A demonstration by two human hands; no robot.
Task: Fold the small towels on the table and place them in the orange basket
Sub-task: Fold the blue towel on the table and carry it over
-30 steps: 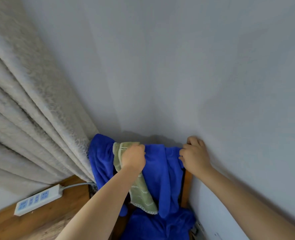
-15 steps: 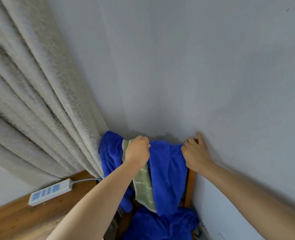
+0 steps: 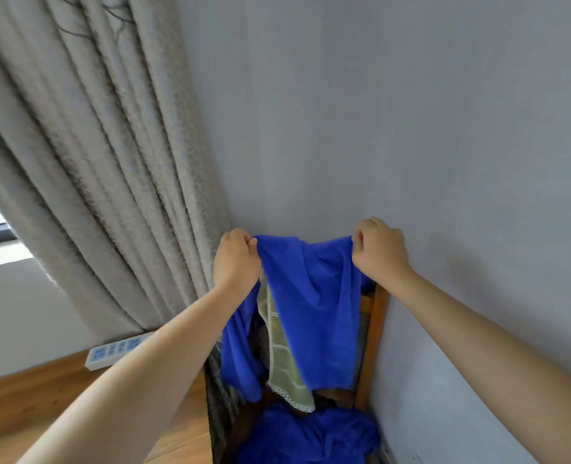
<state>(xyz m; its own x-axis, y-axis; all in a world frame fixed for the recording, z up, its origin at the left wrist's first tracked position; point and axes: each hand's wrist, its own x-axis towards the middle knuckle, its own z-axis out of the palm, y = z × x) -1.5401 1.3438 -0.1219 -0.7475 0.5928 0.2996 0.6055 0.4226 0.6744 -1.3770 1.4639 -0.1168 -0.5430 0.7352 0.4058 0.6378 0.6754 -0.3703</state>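
Head view: you hold a blue towel (image 3: pixel 311 313) up by its top edge in front of the grey wall (image 3: pixel 411 128), your left hand (image 3: pixel 235 262) pinching one top corner and your right hand (image 3: pixel 379 252) the other, fingers of both curled tight on the cloth. A second ago both hands sat lower, bunched on the towels draped over the wooden chair (image 3: pixel 373 329); now they have risen and moved apart, so the blue towel hangs spread between them. That reads as the towel being lifted off the chair, ready to carry for folding. Both forearms reach forward and up, wrists level, knuckles toward you. A green towel (image 3: pixel 282 370) with a lace hem hangs behind the blue one, just under your left hand; whether that hand also grips it cannot be told. More blue cloth (image 3: pixel 307 437) lies heaped on the seat below. A power strip (image 3: pixel 116 351) lies on the wood surface by the curtain (image 3: pixel 86 162). Neither orange basket nor bench is in sight.
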